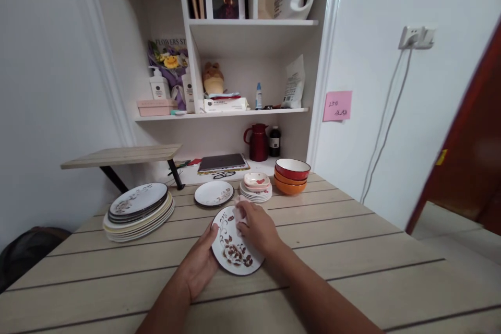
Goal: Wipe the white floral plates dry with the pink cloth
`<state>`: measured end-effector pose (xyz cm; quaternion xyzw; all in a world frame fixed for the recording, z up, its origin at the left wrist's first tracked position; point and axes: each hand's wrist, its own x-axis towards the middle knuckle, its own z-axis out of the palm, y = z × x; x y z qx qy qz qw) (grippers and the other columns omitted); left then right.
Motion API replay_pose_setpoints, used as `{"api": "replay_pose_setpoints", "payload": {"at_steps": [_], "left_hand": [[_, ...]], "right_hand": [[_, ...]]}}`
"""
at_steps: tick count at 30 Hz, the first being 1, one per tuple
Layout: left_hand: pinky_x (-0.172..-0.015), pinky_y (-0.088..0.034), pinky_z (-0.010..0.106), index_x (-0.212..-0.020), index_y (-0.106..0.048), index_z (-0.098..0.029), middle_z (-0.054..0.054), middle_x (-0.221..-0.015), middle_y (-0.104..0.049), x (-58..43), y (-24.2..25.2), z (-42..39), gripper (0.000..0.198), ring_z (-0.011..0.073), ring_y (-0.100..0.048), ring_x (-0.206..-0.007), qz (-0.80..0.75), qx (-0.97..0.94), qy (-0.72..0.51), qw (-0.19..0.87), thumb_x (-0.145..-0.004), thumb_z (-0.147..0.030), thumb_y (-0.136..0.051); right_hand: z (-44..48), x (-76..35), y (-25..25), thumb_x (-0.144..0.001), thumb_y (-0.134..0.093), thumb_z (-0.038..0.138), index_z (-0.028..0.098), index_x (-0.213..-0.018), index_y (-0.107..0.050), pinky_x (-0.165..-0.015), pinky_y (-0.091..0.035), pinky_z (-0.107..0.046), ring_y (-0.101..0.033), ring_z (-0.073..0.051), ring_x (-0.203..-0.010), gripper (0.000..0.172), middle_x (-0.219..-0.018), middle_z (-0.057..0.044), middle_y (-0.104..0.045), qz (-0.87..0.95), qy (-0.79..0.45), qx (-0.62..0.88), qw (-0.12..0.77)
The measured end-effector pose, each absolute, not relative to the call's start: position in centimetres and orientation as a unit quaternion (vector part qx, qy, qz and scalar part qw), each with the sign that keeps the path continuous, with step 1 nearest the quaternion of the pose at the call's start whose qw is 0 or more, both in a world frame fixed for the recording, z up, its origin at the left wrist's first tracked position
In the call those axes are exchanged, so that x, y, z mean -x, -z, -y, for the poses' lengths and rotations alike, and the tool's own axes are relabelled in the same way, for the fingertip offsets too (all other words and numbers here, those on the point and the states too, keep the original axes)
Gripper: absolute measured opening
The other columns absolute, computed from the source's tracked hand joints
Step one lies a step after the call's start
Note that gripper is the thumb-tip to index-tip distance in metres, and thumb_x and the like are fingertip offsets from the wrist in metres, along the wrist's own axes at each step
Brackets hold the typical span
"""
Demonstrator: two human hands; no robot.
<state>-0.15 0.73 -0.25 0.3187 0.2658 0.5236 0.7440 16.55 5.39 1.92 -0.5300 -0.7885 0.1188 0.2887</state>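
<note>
between both hands, on the pale wooden slat table [352, 250], lies a round white plate w/ brown flower pattern [234, 253]. left hand [201, 266] cups its rim, fingers curled. right hand [256, 227] presses a small white tissue [239, 214] on its far part, fingers together. wiping looks approx. midway, i think. stack of large white plates [136, 211] sits well left of left hand, untouched.

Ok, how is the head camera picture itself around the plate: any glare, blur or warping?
Head view: soft, even light, no glare on the plate, which the left hand holds by its edge while the right hand presses a white wipe on it; faint shadows on the table. Head view: centre sharp; wide-angle bowing bends the wall trim at left; the red door at right is blurred.
</note>
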Motion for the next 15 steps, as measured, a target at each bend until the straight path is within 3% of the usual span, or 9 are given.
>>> {"api": "replay_pose_setpoints", "payload": {"at_steps": [5, 10, 15], "left_hand": [[-0.102, -0.041, 0.039, -0.137, -0.045, -0.021, 0.012, -0.125, -0.063, -0.2, 0.3, -0.6, 0.053, 0.0256, -0.059, -0.115, -0.282, -0.325, -0.496, 0.754, -0.089, -0.041, -0.057], [-0.102, -0.041, 0.037, -0.133, -0.05, -0.018, 0.013, -0.125, -0.063, -0.2, 0.5, -0.6, 0.066, 0.0266, -0.056, -0.119, -0.274, -0.313, -0.514, 0.751, -0.084, -0.061, -0.048], [-0.1, -0.042, 0.038, -0.135, -0.047, -0.02, 0.013, -0.123, -0.064, -0.3, 0.6, -0.4, 0.063, 0.0269, -0.059, -0.114, -0.292, -0.344, -0.518, 0.727, -0.081, -0.048, -0.063]], "right_hand": [[-4.2, -14.8, -2.5, -0.074, -0.065, 0.019, 0.025, -0.125, -0.046, -0.088, -0.038, -0.033, -0.05, -0.022, -0.105, 0.055, -0.114, -0.005, -0.06, 0.831, -0.141, 0.423, 0.333], [-2.7, -13.6, -1.6, -0.069, -0.073, 0.021, 0.025, -0.112, -0.046, -0.082, -0.041, -0.03, -0.053, -0.019, -0.097, 0.05, -0.101, -0.001, -0.06, 0.864, -0.214, 0.3, 0.344], [-4.3, -14.2, -1.4, -0.072, -0.072, 0.026, 0.022, -0.098, -0.049, -0.076, -0.039, -0.028, -0.054, -0.019, -0.091, 0.035, -0.099, -0.002, -0.06, 0.833, -0.153, 0.398, 0.351]]}}
